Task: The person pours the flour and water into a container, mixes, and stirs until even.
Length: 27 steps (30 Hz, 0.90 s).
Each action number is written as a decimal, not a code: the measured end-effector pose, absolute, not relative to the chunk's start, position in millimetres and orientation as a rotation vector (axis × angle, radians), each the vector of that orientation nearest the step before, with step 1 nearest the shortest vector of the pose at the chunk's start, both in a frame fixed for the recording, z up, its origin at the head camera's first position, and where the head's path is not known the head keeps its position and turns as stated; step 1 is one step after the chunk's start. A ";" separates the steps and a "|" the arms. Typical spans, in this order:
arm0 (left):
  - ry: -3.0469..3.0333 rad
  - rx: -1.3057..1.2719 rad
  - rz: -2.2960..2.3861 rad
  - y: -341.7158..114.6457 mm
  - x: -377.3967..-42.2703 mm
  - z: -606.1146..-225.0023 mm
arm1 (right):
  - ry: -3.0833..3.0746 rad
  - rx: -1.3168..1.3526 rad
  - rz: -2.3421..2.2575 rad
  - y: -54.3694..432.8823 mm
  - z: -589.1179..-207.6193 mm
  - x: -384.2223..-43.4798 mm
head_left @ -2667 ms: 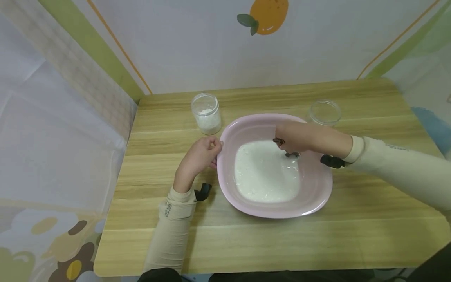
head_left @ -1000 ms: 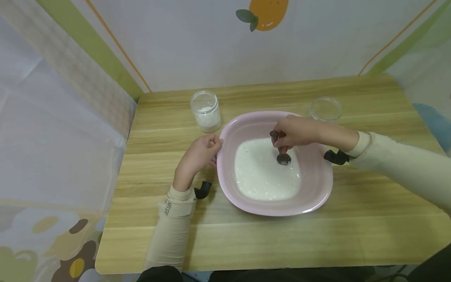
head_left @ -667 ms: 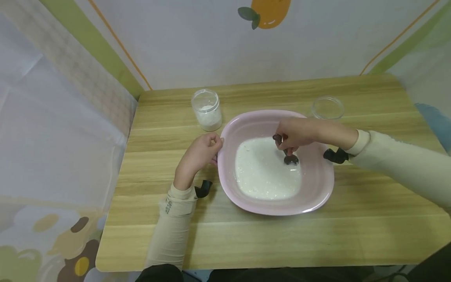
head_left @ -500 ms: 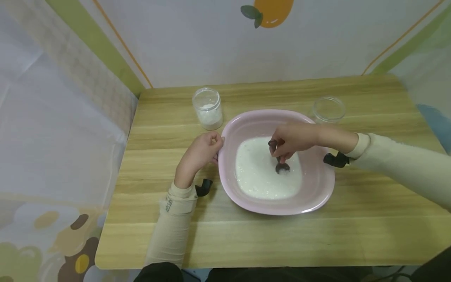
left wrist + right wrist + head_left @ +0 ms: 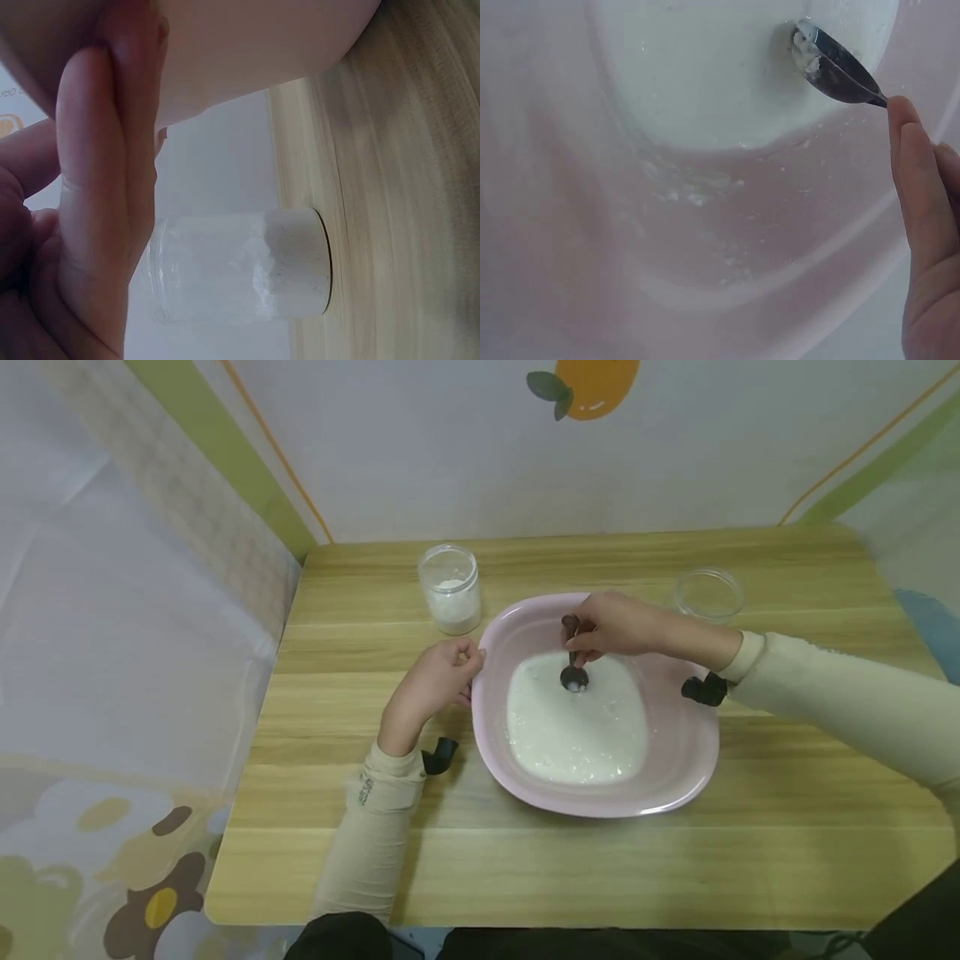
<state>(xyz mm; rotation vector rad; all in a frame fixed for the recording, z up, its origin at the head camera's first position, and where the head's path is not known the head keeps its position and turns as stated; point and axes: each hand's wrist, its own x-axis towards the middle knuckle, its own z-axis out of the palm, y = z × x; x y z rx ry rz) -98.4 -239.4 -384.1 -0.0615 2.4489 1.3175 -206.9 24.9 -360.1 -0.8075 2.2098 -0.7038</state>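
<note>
A pink plastic basin holds a pool of milky white liquid. My left hand holds the basin's left rim; in the left wrist view its fingers lie against the outer wall under the rim. With thumb and fingers, my right hand pinches the handle of a metal spoon over the far part of the liquid. White paste clings to the spoon's tip in the right wrist view, where the bowl looks to be just above the surface. Wet white bits stick to the inner wall.
An uncovered clear jar, partly filled with white powder, stands behind the left hand. A clear round container stands at the back right, partly hidden by the right forearm. All rest on a wooden table set against a printed cloth wall.
The right hand has carried the spoon about the liquid, right, then nearer, and now back toward the far left, lifting its bowl clear. The left hand has stayed at the rim.
</note>
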 end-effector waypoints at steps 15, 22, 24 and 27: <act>2.436 -0.076 1.325 -237.1 -97.2 -383.5 | 1.993 -0.573 -1.049 11.1 -373.9 -212.9; 2.437 -0.072 1.329 -236.0 -97.8 -385.1 | 2.226 -0.605 -0.942 13.6 -371.5 -220.3; 2.440 -0.068 1.318 -236.5 -98.3 -384.8 | 2.295 -0.635 -0.882 16.2 -369.1 -222.7; 2.444 -0.070 1.300 -237.8 -98.8 -383.8 | 2.369 -0.684 -0.794 18.6 -365.5 -225.1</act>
